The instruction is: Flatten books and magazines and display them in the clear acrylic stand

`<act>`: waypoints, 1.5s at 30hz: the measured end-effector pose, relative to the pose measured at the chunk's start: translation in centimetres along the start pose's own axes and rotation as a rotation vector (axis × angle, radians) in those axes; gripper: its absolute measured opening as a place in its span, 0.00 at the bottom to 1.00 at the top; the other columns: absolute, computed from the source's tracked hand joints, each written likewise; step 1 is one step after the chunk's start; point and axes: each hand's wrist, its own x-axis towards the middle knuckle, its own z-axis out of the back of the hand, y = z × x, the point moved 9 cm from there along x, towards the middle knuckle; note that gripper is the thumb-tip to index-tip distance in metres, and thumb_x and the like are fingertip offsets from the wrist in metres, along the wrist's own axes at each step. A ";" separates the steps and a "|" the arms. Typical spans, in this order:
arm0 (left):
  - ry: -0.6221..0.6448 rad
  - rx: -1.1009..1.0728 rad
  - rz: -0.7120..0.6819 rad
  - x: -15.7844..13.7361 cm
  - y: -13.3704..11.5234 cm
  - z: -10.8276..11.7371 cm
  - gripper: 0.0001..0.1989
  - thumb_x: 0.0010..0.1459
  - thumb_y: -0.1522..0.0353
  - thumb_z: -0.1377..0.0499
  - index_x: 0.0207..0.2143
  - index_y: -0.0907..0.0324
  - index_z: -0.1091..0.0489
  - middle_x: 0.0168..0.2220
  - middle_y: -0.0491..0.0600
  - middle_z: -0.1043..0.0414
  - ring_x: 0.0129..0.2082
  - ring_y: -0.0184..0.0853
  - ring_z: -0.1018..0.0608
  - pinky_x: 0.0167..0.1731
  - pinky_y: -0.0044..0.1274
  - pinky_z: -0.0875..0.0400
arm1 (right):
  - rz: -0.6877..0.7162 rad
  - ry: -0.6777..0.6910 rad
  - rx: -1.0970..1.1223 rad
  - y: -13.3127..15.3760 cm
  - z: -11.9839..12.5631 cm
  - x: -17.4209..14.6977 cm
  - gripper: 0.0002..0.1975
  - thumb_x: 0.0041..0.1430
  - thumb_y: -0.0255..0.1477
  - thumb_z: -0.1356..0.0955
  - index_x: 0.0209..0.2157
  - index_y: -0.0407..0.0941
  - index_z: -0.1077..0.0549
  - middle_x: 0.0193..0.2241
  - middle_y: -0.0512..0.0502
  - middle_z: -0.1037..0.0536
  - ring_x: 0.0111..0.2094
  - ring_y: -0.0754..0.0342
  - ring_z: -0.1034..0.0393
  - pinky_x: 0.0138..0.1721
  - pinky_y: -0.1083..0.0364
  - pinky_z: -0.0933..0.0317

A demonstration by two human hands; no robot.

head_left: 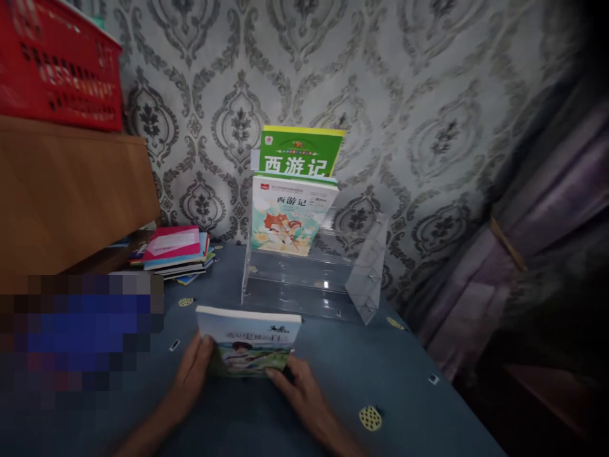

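Between my two hands is a book (252, 343) with a picture of a green landscape on its cover, tilted up from the table. My left hand (193, 362) grips its left edge, thumb on the cover. At the lower right corner my right hand (299, 381) holds it, thumb also in front. Beyond the book stands a clear acrylic book rack (366, 273) with stepped tiers. On its left side rest a white-topped book (285, 219) with a cartoon figure and, behind it, a taller green book (302, 149) with a yellow edge.
A stack of books (174, 247) lies at the back left, beside a wooden cabinet (71, 190) carrying a red plastic basket (61, 70). The dark blue tablecloth (404, 381) has pineapple prints. A tied curtain (504, 254) hangs right; a blurred-out patch covers the left.
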 end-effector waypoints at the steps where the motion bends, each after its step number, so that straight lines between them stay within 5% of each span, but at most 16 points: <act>1: 0.051 0.032 -0.015 -0.3 -0.2 -0.6 0.28 0.61 0.47 0.47 0.49 0.58 0.25 0.48 0.53 0.21 0.56 0.46 0.26 0.59 0.36 0.32 | -0.005 0.000 0.003 -0.3 0.0 0.0 0.22 0.63 0.49 0.33 0.45 0.47 0.19 0.44 0.40 0.18 0.47 0.42 0.24 0.52 0.44 0.32; 7: 0.483 0.159 -0.158 -0.5 -2.8 -3.6 0.27 0.64 0.52 0.47 0.59 0.57 0.34 0.55 0.53 0.25 0.60 0.43 0.29 0.64 0.36 0.38 | -0.027 -0.016 -0.017 -0.3 0.1 0.4 0.23 0.60 0.50 0.32 0.46 0.47 0.20 0.44 0.40 0.17 0.47 0.41 0.24 0.51 0.42 0.31; 12: 0.645 0.188 -0.168 0.3 -2.1 -3.9 0.29 0.60 0.56 0.40 0.61 0.56 0.37 0.61 0.54 0.30 0.59 0.44 0.28 0.60 0.35 0.33 | -0.059 0.003 -0.021 0.3 -0.1 0.4 0.26 0.60 0.51 0.33 0.49 0.47 0.20 0.44 0.41 0.17 0.47 0.40 0.23 0.51 0.43 0.31; 36: 0.517 0.338 -0.231 0.7 -0.9 -3.0 0.18 0.62 0.56 0.43 0.49 0.54 0.32 0.50 0.53 0.22 0.50 0.45 0.21 0.50 0.36 0.26 | -0.079 -0.036 -0.222 0.1 0.6 -0.5 0.19 0.67 0.45 0.38 0.41 0.48 0.22 0.40 0.43 0.19 0.44 0.44 0.25 0.49 0.48 0.33; 41: 0.505 0.395 -0.239 0.9 -1.2 -2.7 0.18 0.62 0.53 0.45 0.47 0.54 0.31 0.48 0.52 0.21 0.48 0.46 0.20 0.46 0.34 0.24 | -0.074 -0.058 -0.188 0.7 0.7 -0.4 0.19 0.67 0.46 0.39 0.41 0.49 0.23 0.39 0.44 0.19 0.40 0.45 0.26 0.45 0.50 0.32; 45: 0.466 0.521 -0.286 1.6 -1.6 -2.8 0.20 0.62 0.49 0.48 0.39 0.54 0.29 0.38 0.52 0.20 0.39 0.46 0.19 0.39 0.32 0.24 | -0.049 -0.074 -0.022 0.9 0.7 -0.1 0.22 0.66 0.48 0.38 0.48 0.47 0.25 0.42 0.44 0.20 0.29 0.52 0.29 0.33 0.54 0.32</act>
